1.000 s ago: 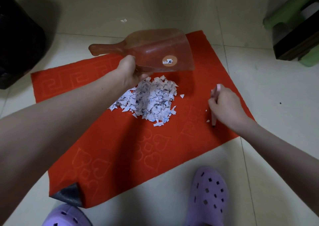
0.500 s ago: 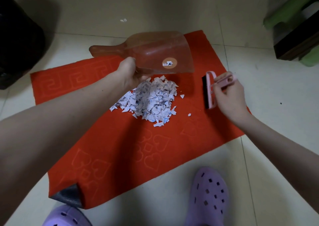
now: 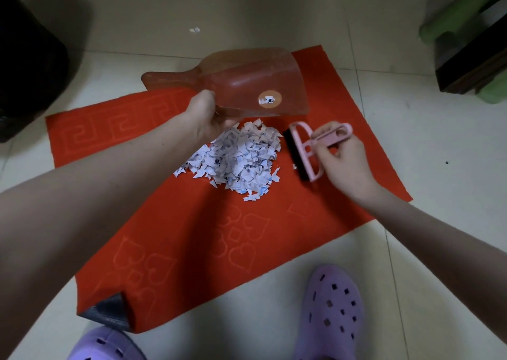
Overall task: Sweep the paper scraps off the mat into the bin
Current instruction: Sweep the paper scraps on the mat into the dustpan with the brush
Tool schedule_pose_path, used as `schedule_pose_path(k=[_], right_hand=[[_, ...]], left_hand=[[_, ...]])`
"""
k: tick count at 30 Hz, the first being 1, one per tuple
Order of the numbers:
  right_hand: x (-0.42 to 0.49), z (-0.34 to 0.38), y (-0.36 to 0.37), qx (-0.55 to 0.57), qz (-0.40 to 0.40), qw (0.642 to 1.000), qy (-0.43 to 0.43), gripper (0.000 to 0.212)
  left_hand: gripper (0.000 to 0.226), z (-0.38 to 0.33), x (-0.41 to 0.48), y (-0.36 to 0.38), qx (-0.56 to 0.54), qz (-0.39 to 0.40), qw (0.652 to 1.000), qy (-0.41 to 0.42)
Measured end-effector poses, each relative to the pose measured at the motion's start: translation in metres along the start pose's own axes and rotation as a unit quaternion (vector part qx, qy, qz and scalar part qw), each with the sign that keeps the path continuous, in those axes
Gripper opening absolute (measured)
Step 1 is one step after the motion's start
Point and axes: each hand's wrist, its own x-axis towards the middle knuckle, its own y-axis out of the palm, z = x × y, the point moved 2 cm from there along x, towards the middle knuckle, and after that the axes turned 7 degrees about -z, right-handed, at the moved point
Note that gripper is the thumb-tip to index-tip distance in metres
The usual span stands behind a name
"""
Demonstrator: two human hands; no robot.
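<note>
Grips with left hand (image 3: 204, 118) the near rim of a translucent orange plastic dustpan (image 3: 247, 82), held just behind the heap; curls right hand (image 3: 341, 162) round the handle of a pink plastic brush with black bristles (image 3: 303, 151). Heaped white paper scraps (image 3: 238, 159), jagged and blue-inked, mid-mat on the red embossed felt mat (image 3: 164, 222), between pan and brush, bristles just beside the heap's right edge. Bare red margin all round. Glossy cream floor tiles (image 3: 274, 8) beyond; black bin (image 3: 27, 57) near the far-left corner.
</note>
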Motion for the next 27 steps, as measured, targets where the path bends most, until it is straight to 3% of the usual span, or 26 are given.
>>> schedule_pose_path(k=[4, 9, 13, 16, 20, 23, 27], right_hand=[[0.017, -0.009, -0.013, -0.09, -0.045, 0.995, -0.017, 0.01], [0.027, -0.024, 0.004, -0.152, -0.032, 0.988, -0.013, 0.022], [0.017, -0.01, 0.02, -0.1, 0.038, 0.994, -0.025, 0.01], [0.018, 0.003, 0.012, -0.023, -0.001, 1.0, -0.014, 0.014], [0.026, -0.003, 0.002, -0.092, -0.016, 0.995, -0.024, 0.01], [0.03, -0.013, 0.0, -0.154, -0.026, 0.987, -0.024, 0.025], [0.014, -0.017, 0.014, -0.142, 0.031, 0.989, -0.034, 0.017]], left_hand=[[0.03, -0.002, 0.002, -0.005, -0.001, 0.003, 1.0, 0.002], [0.028, -0.001, -0.001, -0.003, -0.009, 0.0, 1.0, 0.001], [0.029, 0.0, -0.001, -0.002, -0.002, 0.0, 1.0, 0.001], [0.029, -0.001, 0.001, -0.004, -0.013, 0.0, 1.0, -0.005], [0.03, -0.002, 0.005, -0.008, -0.016, -0.005, 1.0, -0.003], [0.03, -0.002, 0.005, -0.009, -0.015, -0.006, 1.0, -0.001], [0.03, -0.003, 0.004, -0.006, -0.013, -0.008, 1.0, 0.005]])
